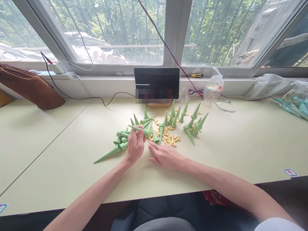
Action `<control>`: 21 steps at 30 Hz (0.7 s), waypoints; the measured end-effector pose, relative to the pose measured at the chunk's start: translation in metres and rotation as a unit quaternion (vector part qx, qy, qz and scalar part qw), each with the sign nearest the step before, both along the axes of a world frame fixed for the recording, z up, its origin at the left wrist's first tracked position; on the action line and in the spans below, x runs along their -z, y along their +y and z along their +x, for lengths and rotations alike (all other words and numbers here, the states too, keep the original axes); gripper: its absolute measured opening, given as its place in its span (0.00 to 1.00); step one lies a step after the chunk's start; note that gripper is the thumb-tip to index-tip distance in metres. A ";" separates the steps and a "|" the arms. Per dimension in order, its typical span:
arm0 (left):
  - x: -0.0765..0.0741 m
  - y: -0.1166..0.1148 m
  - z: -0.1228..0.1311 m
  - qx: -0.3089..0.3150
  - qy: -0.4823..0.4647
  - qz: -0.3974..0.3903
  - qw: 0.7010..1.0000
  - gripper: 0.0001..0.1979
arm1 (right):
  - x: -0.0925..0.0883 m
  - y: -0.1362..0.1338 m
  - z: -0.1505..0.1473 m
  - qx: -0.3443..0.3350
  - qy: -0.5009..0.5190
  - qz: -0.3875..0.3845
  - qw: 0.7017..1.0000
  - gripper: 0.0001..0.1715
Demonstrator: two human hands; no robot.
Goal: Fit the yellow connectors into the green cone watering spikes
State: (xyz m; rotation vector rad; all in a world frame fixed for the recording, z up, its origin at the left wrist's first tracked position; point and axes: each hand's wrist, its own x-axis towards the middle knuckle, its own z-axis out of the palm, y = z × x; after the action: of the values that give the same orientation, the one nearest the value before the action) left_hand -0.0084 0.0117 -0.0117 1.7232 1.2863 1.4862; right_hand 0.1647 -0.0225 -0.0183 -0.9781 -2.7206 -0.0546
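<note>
My left hand [135, 145] is raised a little off the pale table [60, 160] and pinches a green plastic cone spike [140, 129] that lies level, tip to the left. My right hand [166, 156] rests flat on the table, fingers stretched toward a scatter of small yellow pieces [168, 136]. Several loose green cones [121, 138] lie to the left of my left hand. Several more green cones [190, 120] stand upright or lean behind the yellow pieces.
A dark tablet [157, 84] leans against the window ledge behind the cones. A brown bag [31, 86] lies far left, plastic bags [213, 86] and teal parts [295, 106] at the right. Cables run along the sill.
</note>
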 end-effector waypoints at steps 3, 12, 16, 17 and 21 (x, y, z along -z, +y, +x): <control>0.000 0.000 0.000 0.004 -0.012 -0.015 1.000 0.13 | -0.001 0.000 0.000 -0.002 0.005 -0.003 1.000 0.26; -0.009 -0.002 0.004 0.023 -0.043 -0.040 0.998 0.14 | 0.001 0.010 0.011 -0.068 0.120 0.083 0.987 0.19; -0.009 -0.004 0.004 0.074 -0.063 -0.054 0.994 0.12 | -0.001 0.024 0.025 -0.007 0.230 0.124 0.965 0.18; -0.008 -0.004 0.004 0.092 -0.057 -0.056 0.993 0.12 | -0.001 0.027 0.029 0.015 0.252 0.127 0.959 0.19; -0.008 -0.008 0.005 0.164 0.019 -0.048 0.985 0.10 | -0.001 0.039 0.041 0.078 0.301 0.100 0.945 0.17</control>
State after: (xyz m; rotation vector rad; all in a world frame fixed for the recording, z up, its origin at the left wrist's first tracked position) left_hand -0.0036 0.0036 -0.0038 1.8040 1.0129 1.1884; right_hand 0.2058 0.0163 -0.0169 -0.9546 -2.0371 -0.0479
